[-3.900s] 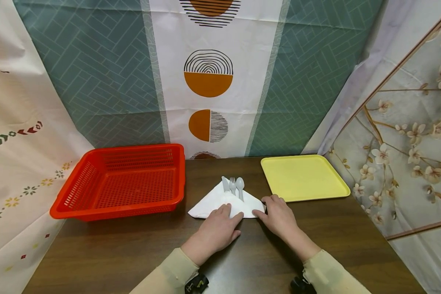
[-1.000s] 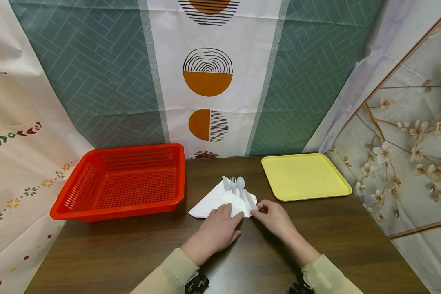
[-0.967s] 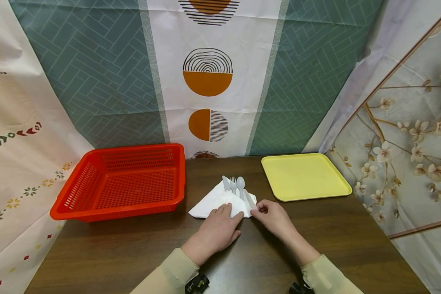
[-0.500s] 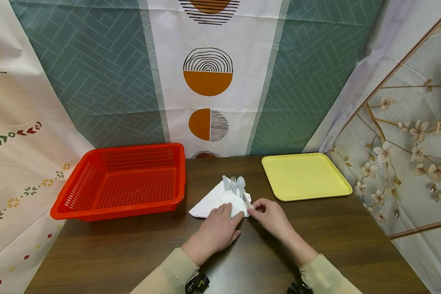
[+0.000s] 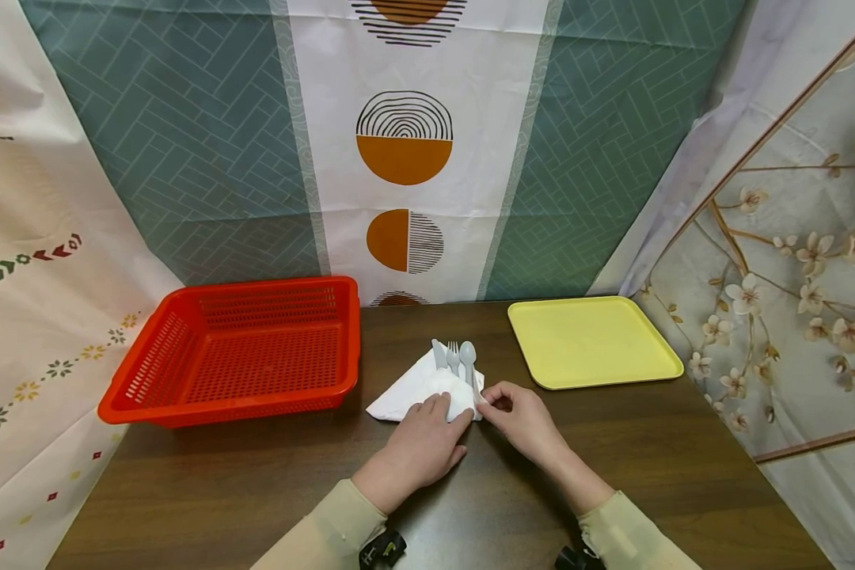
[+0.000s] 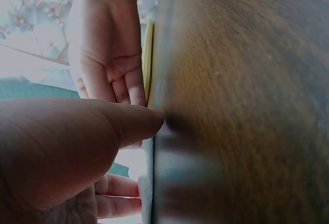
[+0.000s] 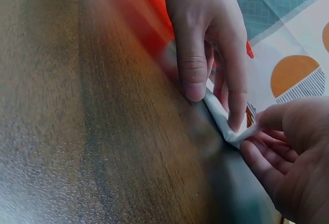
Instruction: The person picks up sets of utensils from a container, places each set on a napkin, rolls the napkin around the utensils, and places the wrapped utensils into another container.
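Observation:
A white paper napkin (image 5: 406, 396), folded to a point on the left, lies on the table with its lower part turned up over the cutlery. A plastic knife (image 5: 438, 354), fork (image 5: 453, 358) and spoon (image 5: 468, 355) poke out of its top side by side, their lower ends hidden. My left hand (image 5: 419, 443) presses the napkin's front edge with its fingers spread. At the right side my right hand (image 5: 523, 419) pinches the napkin's folded edge between thumb and fingers. That pinched edge (image 7: 241, 135) stands slightly raised in the right wrist view.
A red plastic basket (image 5: 228, 412) stands at the left of the brown table (image 5: 256, 491). A yellow tray (image 5: 594, 344) lies at the back right. Patterned cloths hang behind and on both sides.
The right hand has taken the napkin's right corner and moved left, folding it in toward the spoon. The left hand has stayed in place on the napkin.

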The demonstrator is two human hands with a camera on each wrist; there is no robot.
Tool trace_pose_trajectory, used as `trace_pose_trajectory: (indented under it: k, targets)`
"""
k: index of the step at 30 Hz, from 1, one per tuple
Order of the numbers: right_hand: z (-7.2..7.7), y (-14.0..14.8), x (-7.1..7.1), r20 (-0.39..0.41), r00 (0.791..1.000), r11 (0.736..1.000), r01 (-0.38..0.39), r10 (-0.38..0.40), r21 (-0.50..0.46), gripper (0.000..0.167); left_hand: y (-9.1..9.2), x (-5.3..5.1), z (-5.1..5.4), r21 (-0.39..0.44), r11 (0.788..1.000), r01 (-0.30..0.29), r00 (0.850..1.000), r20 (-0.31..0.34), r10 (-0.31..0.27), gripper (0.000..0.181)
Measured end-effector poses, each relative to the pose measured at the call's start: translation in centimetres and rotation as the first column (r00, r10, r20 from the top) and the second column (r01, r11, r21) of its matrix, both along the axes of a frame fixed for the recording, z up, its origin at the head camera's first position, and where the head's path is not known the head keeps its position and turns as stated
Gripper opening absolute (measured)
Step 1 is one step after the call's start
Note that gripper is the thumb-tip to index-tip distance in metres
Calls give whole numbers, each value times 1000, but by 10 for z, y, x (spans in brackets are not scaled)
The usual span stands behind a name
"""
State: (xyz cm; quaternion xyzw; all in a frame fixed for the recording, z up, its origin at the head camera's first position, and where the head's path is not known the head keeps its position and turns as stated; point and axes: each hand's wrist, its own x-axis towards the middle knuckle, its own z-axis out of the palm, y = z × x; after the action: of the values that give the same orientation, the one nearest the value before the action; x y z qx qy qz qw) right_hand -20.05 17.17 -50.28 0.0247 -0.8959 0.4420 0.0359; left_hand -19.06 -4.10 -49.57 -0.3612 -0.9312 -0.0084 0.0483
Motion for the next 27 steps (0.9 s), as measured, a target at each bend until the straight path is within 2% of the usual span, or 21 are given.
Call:
trace_pose_trajectory:
  k: [8, 19, 23, 27]
  targets:
    - [0, -2, -1, 12, 1000, 1000, -3, 3, -15, 12, 0, -2, 1, -11, 1000, -2, 1000, 28, 2, 55]
    - [-3, -1, -3, 23, 1000, 999, -18, 20, -45, 11, -6, -5, 2, 9, 1000, 28, 999, 39, -29, 54]
    - [-4, -2, -2, 35, 999, 998, -27, 29, -51, 11, -9, -6, 4, 38, 998, 46, 996, 73, -49, 54]
    - [-3, -1, -2, 40, 999, 998, -33, 35, -49, 11, -12, -9, 5, 74, 996, 47, 989, 138, -57, 59]
